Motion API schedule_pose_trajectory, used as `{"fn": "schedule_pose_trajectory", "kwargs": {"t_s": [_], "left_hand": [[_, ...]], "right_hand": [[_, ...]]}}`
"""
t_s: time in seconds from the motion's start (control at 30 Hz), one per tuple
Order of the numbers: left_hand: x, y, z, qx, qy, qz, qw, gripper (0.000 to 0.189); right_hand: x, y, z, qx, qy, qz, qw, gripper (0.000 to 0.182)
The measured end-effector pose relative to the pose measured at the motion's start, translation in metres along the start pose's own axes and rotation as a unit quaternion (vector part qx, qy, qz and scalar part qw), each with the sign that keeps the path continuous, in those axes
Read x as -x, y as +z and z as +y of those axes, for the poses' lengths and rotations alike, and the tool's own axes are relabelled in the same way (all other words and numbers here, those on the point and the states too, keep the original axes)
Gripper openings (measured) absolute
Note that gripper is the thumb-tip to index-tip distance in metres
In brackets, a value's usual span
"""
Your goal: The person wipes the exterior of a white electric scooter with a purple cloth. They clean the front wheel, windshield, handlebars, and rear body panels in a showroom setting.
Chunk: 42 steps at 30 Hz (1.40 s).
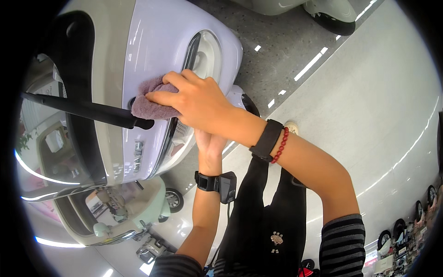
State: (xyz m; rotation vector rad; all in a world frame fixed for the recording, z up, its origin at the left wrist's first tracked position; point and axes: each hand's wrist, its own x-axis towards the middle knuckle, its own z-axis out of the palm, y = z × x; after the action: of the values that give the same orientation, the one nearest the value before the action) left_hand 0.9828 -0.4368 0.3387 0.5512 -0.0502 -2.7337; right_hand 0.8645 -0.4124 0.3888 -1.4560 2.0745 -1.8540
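Observation:
My right hand point(197, 100) grips a folded mauve plush cloth point(154, 98), pressed against the pale lilac panel of a small car point(155, 45). The cloth partly covers a dark round fitting by the base of a black wiper arm point(93, 110). My left hand point(209, 140) is below and behind the right one, close to the car's clear lamp strip. Its fingers are hidden, so I cannot tell whether they hold anything. A chrome letter badge point(138, 155) sits on the panel near the wiper. An oval lamp surround point(207, 52) lies just beyond my right hand.
The car's glass point(45, 138) fills the left side. A mint-green and cream car point(148, 207) stands at lower left. Another pale vehicle point(332, 17) is at the top. Several small wheeled vehicles point(398, 239) line the lower right. Glossy pale floor point(373, 104) stretches to my right.

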Motion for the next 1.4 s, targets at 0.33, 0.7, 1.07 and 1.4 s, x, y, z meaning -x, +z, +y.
{"fn": "schedule_pose_trajectory", "kwargs": {"t_s": [0.33,0.7,1.07,1.4], "left_hand": [[0.011,-0.033,-0.07,-0.01,-0.032,0.096,0.995,0.034],[-0.009,-0.022,-0.099,-0.202,-0.093,0.16,0.962,0.041],[-0.055,0.007,-0.044,-0.16,0.019,0.081,0.984,0.038],[0.01,-0.03,-0.017,-0.18,-0.003,0.088,0.98,0.035]], "right_hand": [[0.045,-0.028,0.045,-0.038,0.055,-0.29,0.955,0.035],[0.067,-0.102,0.09,-0.348,0.425,-0.076,0.832,0.032],[-0.001,-0.043,0.05,-0.084,0.136,0.067,0.985,0.04],[0.044,-0.011,0.009,-0.049,0.1,-0.025,0.993,0.05]]}}
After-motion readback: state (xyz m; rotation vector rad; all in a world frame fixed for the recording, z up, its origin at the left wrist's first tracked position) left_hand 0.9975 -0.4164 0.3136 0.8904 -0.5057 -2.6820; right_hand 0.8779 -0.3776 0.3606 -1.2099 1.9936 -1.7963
